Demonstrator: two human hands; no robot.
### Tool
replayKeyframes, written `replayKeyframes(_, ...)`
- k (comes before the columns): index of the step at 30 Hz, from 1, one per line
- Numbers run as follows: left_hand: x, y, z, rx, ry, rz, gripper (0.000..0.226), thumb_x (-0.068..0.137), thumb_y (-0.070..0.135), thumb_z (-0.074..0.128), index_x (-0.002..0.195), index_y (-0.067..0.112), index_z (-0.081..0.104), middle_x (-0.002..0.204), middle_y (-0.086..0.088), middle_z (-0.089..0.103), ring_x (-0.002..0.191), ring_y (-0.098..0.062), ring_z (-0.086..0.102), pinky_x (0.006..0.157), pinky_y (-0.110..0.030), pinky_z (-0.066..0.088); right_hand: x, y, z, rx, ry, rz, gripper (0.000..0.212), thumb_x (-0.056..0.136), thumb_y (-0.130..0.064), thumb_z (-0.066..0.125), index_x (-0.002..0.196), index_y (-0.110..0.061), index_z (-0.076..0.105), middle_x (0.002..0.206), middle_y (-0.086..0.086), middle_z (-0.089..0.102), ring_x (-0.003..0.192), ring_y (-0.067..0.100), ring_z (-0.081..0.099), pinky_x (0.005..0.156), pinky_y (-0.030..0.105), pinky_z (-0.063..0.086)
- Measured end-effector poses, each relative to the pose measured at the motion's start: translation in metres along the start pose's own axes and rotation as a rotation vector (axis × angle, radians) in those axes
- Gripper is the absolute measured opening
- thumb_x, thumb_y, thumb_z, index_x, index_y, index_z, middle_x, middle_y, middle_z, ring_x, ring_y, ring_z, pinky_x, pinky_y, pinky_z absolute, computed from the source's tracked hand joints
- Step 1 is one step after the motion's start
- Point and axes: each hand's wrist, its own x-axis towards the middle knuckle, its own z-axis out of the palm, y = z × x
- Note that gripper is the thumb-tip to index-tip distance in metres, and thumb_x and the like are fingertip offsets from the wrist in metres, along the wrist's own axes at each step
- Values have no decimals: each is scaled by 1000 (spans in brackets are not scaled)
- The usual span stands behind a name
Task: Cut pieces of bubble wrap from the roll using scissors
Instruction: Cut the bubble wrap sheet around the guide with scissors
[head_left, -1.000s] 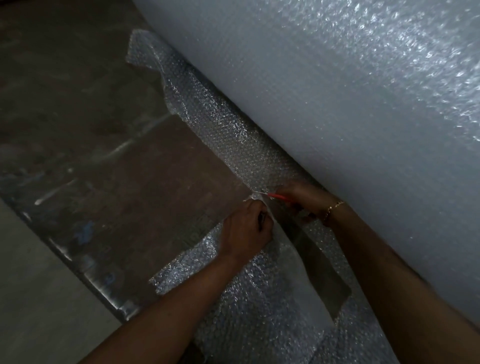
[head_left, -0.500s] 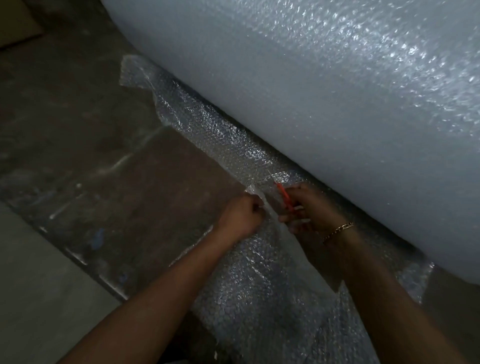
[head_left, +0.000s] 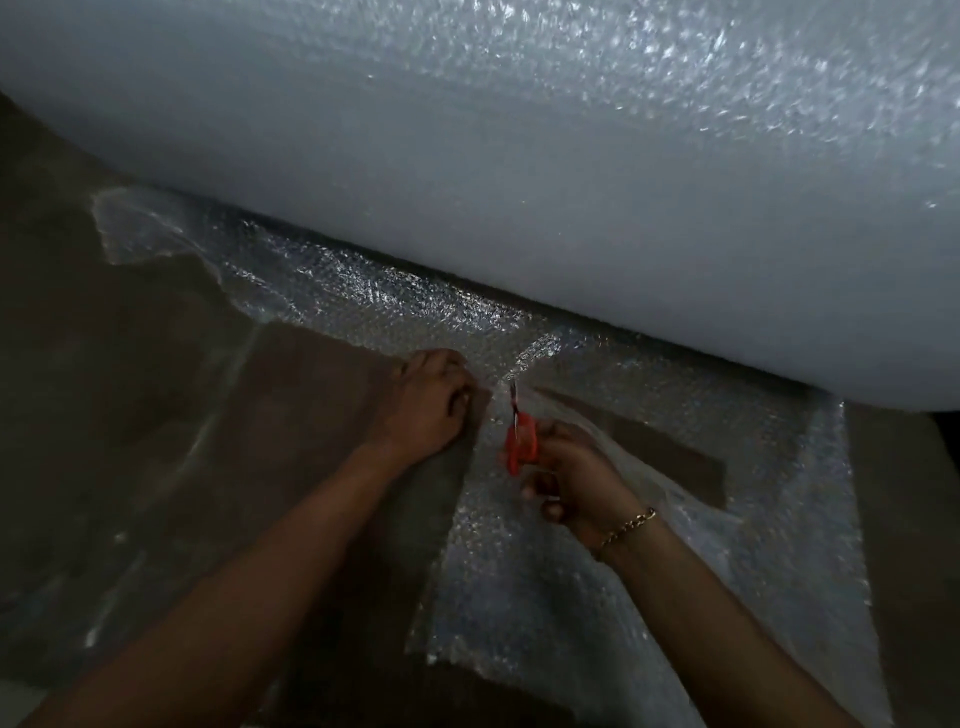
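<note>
The roll (head_left: 519, 156) lay across the far side of the view, from 10 round to 3 o'clock, its white bubbled face catching light at the top right. From under it the sheet (head_left: 363, 291) ran out flat over the dark floor (head_left: 156, 415), toward 6 o'clock.

The left hand (head_left: 426, 402) sat near the middle, fingers curled, pinching the sheet's cut edge against the floor. At its 4 o'clock, just beside it, the right hand (head_left: 571, 478) gripped the scissors (head_left: 521, 441) by their orange handles, fingers wrapped through them. The blades pointed to 12 o'clock, their tip in the sheet between the two hands; whether they were parted was too small to tell. A raised fold of sheet ran from the tip toward 1 o'clock. A chain bracelet (head_left: 626, 527) hung on the right wrist.
</note>
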Motion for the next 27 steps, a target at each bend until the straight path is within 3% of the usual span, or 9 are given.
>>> replayKeyframes(5,6,-16,-1,-13,-46,138,38,89,33,49,117,21,71,131,2,63,123,-25,52,95,-40,38,7,8,44,145,163,-10,11,97,-19,52,104,-23,58,84,-1,74,51,11,59,43,16,29)
replayKeyframes(13,21,-31,3,-25,-26,256,28,87,27,57,111,22,70,116,2,67,110,-25,58,88,-40,40,13,19,75,273,236,-38,15,99,-16,48,112,-20,54,103,6,77,64,18,67,47,19,37)
replayKeyframes(18,33,-29,4,-106,49,293,16,86,12,66,102,14,70,106,-5,67,100,-29,59,84,-41,48,17,19,79,306,249,-41,23,99,-18,49,121,-16,55,100,6,75,64,16,65,47,20,38)
replayKeyframes(22,42,-28,2,-117,75,346,11,87,10,65,97,13,65,100,-7,64,95,-31,58,81,-42,49,21,20,83,322,236,-26,14,99,-19,50,109,-24,56,96,3,72,60,13,63,44,18,40)
replayKeyframes(24,44,-28,2,-122,83,339,11,87,11,65,97,14,63,99,-6,64,94,-30,58,80,-42,47,21,21,87,341,216,-12,10,98,-26,53,107,-27,57,96,3,71,60,11,61,45,18,40)
replayKeyframes(27,45,-32,5,-131,80,337,18,87,18,60,104,14,66,103,-5,65,96,-29,58,81,-41,46,23,19,95,386,190,15,32,95,-45,57,118,-23,55,95,2,70,59,10,60,48,19,39)
